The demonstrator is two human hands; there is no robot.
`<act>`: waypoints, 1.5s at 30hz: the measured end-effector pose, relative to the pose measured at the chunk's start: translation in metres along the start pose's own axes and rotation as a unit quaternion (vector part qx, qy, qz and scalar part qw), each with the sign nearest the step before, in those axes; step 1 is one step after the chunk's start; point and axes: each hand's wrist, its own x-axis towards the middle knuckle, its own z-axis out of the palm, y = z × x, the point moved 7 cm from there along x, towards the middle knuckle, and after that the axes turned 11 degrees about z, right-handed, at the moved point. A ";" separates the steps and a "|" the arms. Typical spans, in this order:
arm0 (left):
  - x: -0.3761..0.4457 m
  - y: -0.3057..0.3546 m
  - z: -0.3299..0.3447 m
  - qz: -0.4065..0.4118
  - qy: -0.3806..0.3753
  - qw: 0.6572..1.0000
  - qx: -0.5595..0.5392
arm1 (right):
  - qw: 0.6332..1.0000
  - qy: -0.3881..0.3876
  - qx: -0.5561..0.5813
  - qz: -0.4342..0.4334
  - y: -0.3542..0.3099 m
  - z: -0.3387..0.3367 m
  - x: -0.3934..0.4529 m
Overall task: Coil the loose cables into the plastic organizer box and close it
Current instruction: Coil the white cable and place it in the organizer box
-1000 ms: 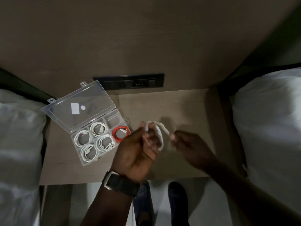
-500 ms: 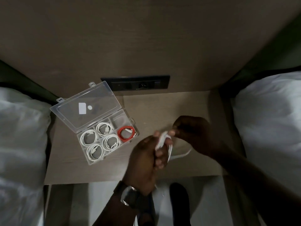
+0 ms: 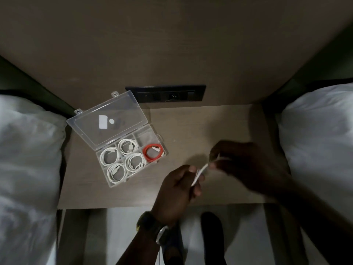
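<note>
A clear plastic organizer box (image 3: 133, 180) lies open on the left of the bedside table (image 3: 200, 127), its lid (image 3: 108, 121) folded back. Several compartments hold coiled white cables (image 3: 108, 156), one holds a red cable (image 3: 152, 154), and the far right compartment (image 3: 144, 136) looks empty. In front of the box, my left hand (image 3: 178, 190) grips a white cable (image 3: 199, 174) gathered in its fingers. My right hand (image 3: 242, 165) pinches the same cable just to the right. Most of the cable is hidden by my fingers.
A dark socket panel (image 3: 166, 93) sits in the wall behind the table. White pillows (image 3: 28, 159) lie on the left and on the right (image 3: 317, 140). My shoes (image 3: 212, 228) show on the floor below the table's front edge.
The loose tail of the white cable has been drawn in. My right hand has moved right and down beside my left hand, which has dropped toward the front edge.
</note>
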 end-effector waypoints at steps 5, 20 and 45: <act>0.004 0.026 0.014 -0.059 0.059 0.893 -0.443 | 0.989 0.014 0.108 0.095 0.027 0.021 0.018; 0.003 0.015 0.009 -0.034 0.136 0.986 -0.088 | 0.995 -0.045 -0.079 -0.032 -0.033 0.019 -0.013; -0.007 -0.028 -0.091 -0.064 0.334 0.926 0.164 | 0.992 0.019 0.072 0.105 -0.040 0.114 0.046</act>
